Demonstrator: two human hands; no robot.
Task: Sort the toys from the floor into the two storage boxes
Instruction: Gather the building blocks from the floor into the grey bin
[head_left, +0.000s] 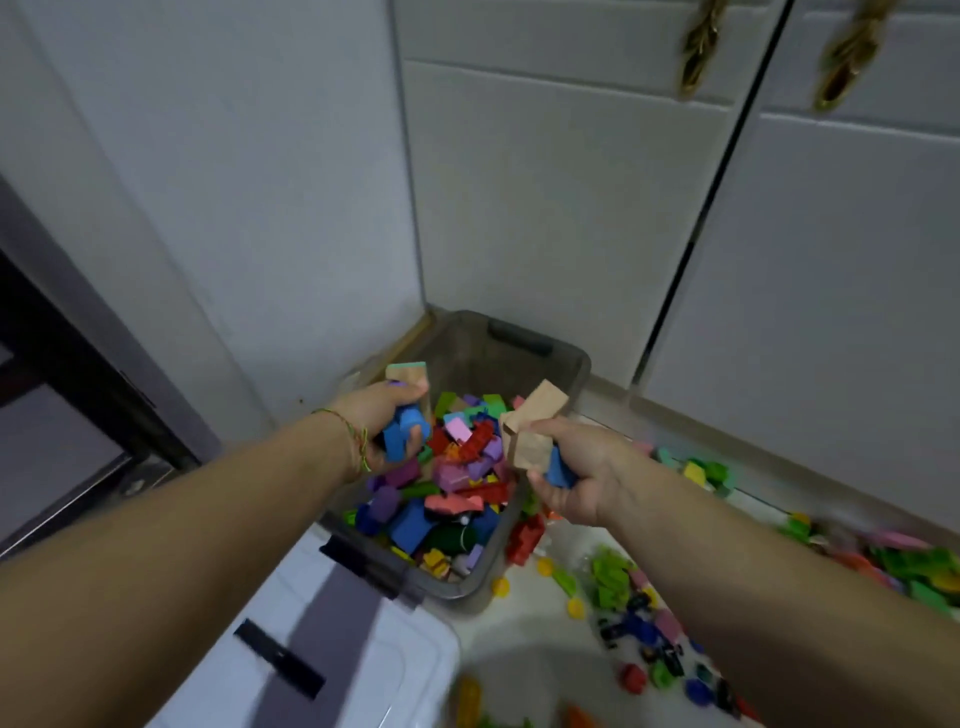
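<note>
A grey see-through storage box (569, 376) stands in the corner, holding several coloured blocks (457, 483). Over its left side my left hand (376, 421) grips a blue block (402, 431) and a wooden block with a green end (408, 375). Above the box's right rim my right hand (582, 473) grips plain wooden blocks (532, 426) and a blue block (558, 470). A white box lid or second box (332, 649) lies in the near left foreground.
Loose toys (639, 618) are scattered over the white floor to the right: green, red, yellow and pink bricks and small cars. White cabinet doors (561, 208) with gold handles rise behind the box. Dark furniture (78, 395) stands at the left.
</note>
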